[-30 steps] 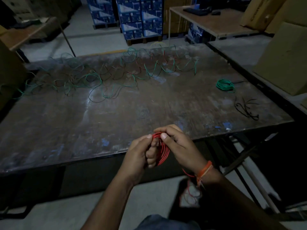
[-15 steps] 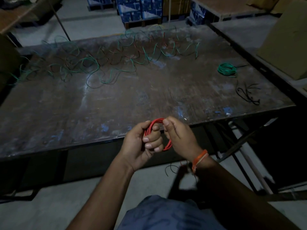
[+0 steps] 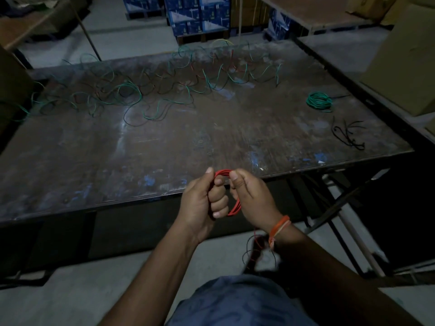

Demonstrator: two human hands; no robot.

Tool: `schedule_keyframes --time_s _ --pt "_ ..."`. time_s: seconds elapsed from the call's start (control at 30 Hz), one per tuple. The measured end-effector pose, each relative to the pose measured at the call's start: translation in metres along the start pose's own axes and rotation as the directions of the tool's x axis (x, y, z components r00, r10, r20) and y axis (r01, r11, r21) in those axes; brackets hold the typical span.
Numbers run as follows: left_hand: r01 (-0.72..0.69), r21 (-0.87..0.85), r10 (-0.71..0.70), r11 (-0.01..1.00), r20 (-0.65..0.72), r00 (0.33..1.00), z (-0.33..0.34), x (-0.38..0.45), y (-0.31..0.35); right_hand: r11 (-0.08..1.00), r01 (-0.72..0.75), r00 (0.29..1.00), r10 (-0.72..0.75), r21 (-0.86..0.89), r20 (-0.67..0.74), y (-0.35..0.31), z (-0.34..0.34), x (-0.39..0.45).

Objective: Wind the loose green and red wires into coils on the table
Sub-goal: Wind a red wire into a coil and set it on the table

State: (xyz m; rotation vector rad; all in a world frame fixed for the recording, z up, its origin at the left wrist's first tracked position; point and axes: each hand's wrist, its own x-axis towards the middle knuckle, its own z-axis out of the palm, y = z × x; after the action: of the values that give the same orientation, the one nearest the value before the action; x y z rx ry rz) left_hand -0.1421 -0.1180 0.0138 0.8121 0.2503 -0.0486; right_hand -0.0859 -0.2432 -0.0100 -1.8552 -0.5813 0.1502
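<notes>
Holding a red wire coil [image 3: 233, 203] just in front of the near edge of the desk [image 3: 211, 142], off its surface, with both hands. Gripping the left side of the coil in the left hand [image 3: 202, 203], fingers curled through the loop and thumb pressing on top. Pinching the top right of the coil between thumb and finger of the right hand [image 3: 253, 198], an orange wristband [image 3: 279, 225] sitting on that wrist. Trailing down below the right wrist, a thin loose tail of wire [image 3: 255, 245], blurred and hard to follow. Lying across the far half of the desk, a tangle of loose green and red wires [image 3: 150, 90], spreading from the left edge toward the right. Sitting near the far right side of the desk, a finished green coil [image 3: 319, 101], and closer in, well apart from it, a small bunch of black ties [image 3: 348, 135].
</notes>
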Motion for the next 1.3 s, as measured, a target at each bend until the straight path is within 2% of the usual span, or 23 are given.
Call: schedule_keyframes --time_s 0.13,0.27,0.43,0.6,0.73,0.97,1.3 --pt "0.089 -0.187 -0.076 0.978 0.075 0.994 -0.003 -0.001 -0.002 0.999 -0.037 0.998 0.038 0.016 -0.056 0.002 0.003 0.0" --pt "0.091 -0.299 -0.047 0.95 0.152 0.987 -0.002 -0.008 -0.006 0.987 -0.12 0.99 0.127 0.106 -0.062 0.008 0.006 0.001" --pt "0.03 -0.305 0.022 0.952 0.166 0.986 -0.004 -0.009 -0.01 0.97 -0.155 0.985 0.167 0.189 -0.05 0.005 0.014 0.001" --pt "0.079 -0.327 -0.015 0.942 0.195 0.981 -0.014 -0.01 -0.013 0.972 -0.162 0.986 0.168 0.172 -0.022 0.004 0.016 -0.003" --pt "0.128 -0.339 -0.076 0.932 0.162 0.984 -0.017 -0.012 -0.01 0.987 -0.113 0.993 0.115 0.117 -0.011 0.0 0.015 -0.008" --pt "0.169 -0.358 -0.086 0.918 0.237 0.968 -0.018 -0.009 -0.009 0.984 -0.134 0.991 0.135 0.115 -0.001 0.003 0.01 -0.006" --pt "0.177 -0.342 -0.084 0.923 0.27 0.959 -0.017 -0.006 -0.014 0.927 -0.243 0.97 0.241 0.287 0.045 0.017 0.015 -0.002"
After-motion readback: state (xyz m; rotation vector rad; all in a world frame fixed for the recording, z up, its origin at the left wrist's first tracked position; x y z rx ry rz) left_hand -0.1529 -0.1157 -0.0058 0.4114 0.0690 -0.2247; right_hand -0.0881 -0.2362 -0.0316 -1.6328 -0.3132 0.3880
